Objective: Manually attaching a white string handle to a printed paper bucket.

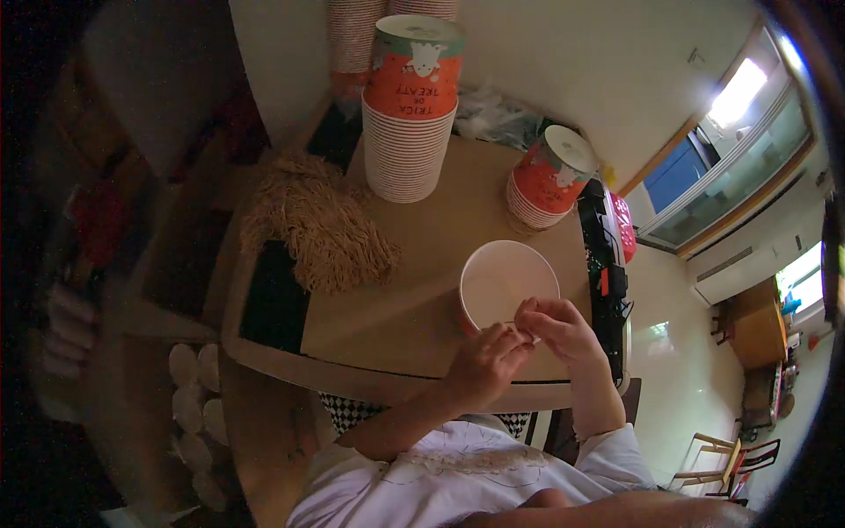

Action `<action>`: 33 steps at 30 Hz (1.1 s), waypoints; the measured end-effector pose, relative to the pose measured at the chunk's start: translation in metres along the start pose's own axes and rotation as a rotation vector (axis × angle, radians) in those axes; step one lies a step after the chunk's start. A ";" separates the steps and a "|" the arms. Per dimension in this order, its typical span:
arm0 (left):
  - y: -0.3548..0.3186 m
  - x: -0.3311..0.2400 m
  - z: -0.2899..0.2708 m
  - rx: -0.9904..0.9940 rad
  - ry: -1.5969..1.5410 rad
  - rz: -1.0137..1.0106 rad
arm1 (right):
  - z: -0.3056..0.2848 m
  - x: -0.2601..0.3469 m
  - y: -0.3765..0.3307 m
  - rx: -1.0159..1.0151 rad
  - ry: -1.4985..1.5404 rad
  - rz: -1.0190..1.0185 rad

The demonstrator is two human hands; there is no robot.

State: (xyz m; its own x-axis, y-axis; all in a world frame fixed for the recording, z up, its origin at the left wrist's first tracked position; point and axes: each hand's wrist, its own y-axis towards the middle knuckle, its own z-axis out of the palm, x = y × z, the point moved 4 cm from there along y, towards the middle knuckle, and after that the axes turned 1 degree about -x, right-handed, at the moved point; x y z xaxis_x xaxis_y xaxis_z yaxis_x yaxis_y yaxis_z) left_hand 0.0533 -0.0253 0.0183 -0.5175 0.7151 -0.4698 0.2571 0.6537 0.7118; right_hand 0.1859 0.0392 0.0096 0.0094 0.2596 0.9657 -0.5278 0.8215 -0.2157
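Observation:
An open paper bucket [509, 280], white inside with an orange-red outside, stands near the front right of the table. At its near rim my left hand [489, 361] and my right hand [563, 329] meet, fingertips pinched close together. Something small and pale shows between the fingers, too small to name; whether they also grip the rim I cannot tell. To the left lies a loose heap of tan cords [321, 224]. A tall stack of upside-down orange-and-green paper buckets [407, 145] rises behind, and a shorter stack [544, 185] stands at the back right.
Brown cardboard [378, 326] covers most of the table. Along its right edge sit a black case [606, 273] and a pink basket [623, 227]. Clear plastic bags [497, 116] and more stacked buckets [352, 44] are by the wall. Pale round-ended items [189, 409] fill a box at lower left.

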 end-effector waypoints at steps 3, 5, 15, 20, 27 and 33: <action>-0.002 0.003 0.000 -0.011 -0.010 -0.018 | 0.005 0.006 -0.001 0.081 -0.034 -0.079; -0.002 0.003 0.000 -0.005 0.002 -0.009 | 0.006 0.009 -0.002 0.071 -0.052 -0.093; -0.010 0.006 0.011 0.043 -0.103 -0.045 | 0.001 0.011 -0.002 -0.029 0.244 -0.167; -0.024 0.004 0.032 0.235 -0.153 -0.146 | -0.006 0.028 0.003 -0.155 0.441 -0.275; -0.035 -0.014 0.041 0.273 -0.162 0.108 | -0.017 0.029 0.009 -0.204 0.477 -0.334; -0.038 -0.018 0.041 0.311 -0.134 0.181 | -0.015 0.021 0.004 -0.186 0.445 -0.248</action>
State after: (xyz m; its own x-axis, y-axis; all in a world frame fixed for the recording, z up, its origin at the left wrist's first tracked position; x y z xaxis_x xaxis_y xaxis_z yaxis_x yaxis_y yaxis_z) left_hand 0.0867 -0.0527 -0.0219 -0.3349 0.8385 -0.4298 0.5807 0.5429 0.6066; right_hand 0.1964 0.0555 0.0268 0.4946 0.2033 0.8450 -0.3051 0.9510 -0.0502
